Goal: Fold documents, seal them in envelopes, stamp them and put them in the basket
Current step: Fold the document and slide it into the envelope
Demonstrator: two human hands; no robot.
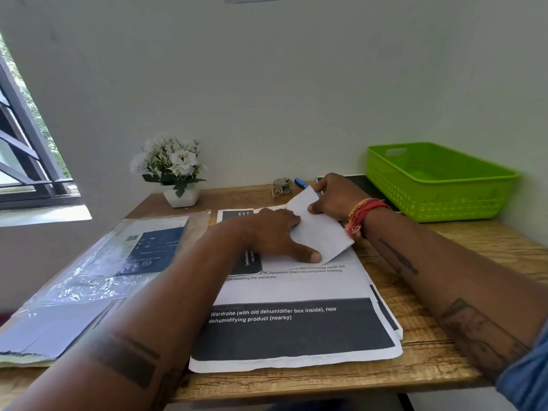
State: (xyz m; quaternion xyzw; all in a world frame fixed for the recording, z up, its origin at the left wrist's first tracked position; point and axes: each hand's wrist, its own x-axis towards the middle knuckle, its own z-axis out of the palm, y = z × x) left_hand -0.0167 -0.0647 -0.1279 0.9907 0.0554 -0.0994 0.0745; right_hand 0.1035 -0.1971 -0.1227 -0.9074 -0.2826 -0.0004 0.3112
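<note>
Now the folded document (321, 232) lies tilted atop the stack of printed sheets (296, 292) on the tabletop (444, 345). The left hand (272, 235) presses it flat with fingers extended, while the right hand (335, 197) pinches its far edge. For a crisp crease, line up the edges, then sweep firmly along the fold. The green basket (439, 185) waits well apart, right.

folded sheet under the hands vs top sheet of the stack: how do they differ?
The folded sheet is small, creased and turned at an angle; the top sheet lies flat, unfolded.
The folded sheet shows a nearly blank side; the top sheet shows text and dark bands.
Left hand and right hand hold the folded sheet, which rests on the top sheet.
Both are white paper.
</note>
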